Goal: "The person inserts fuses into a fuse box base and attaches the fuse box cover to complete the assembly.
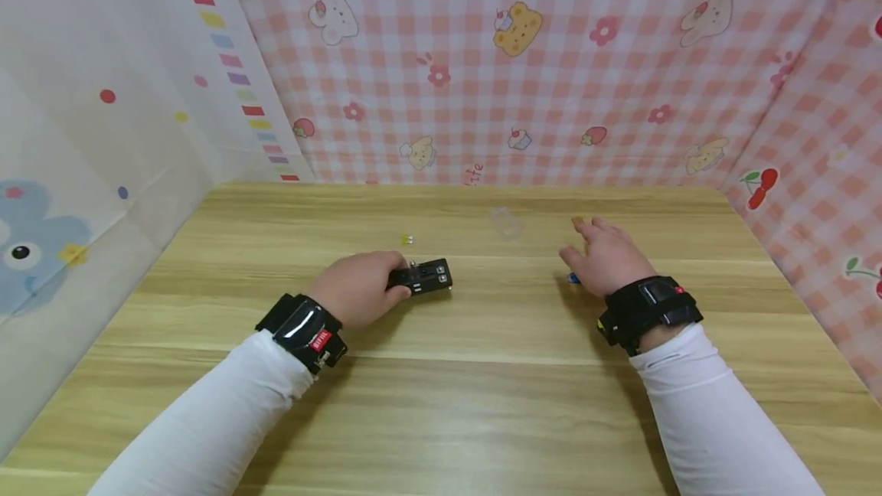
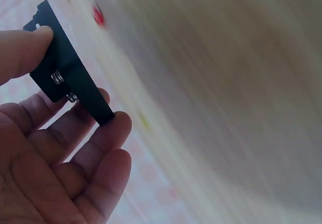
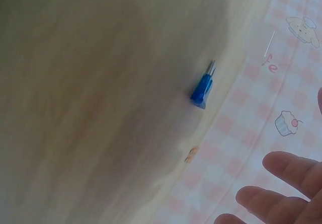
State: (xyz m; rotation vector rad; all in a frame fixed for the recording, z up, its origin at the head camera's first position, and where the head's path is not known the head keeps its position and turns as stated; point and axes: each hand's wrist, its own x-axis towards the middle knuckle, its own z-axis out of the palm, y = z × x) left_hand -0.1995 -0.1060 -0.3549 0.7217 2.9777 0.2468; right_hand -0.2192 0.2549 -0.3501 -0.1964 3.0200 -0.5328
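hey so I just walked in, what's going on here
A person has a black block gripped in the left hand, raised off the wooden table. The right hand is over the table, fingers spread and holding nothing, near a small blue piece with metal prongs. A small yellow piece lies just beyond the block, and a clear plastic piece lies farther back, between the hands.

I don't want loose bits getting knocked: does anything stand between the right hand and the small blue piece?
Nothing visible does. The right hand is apart from the blue piece, with only open space between them. The nearby orange piece lies farther from the person, off to the side of that gap.
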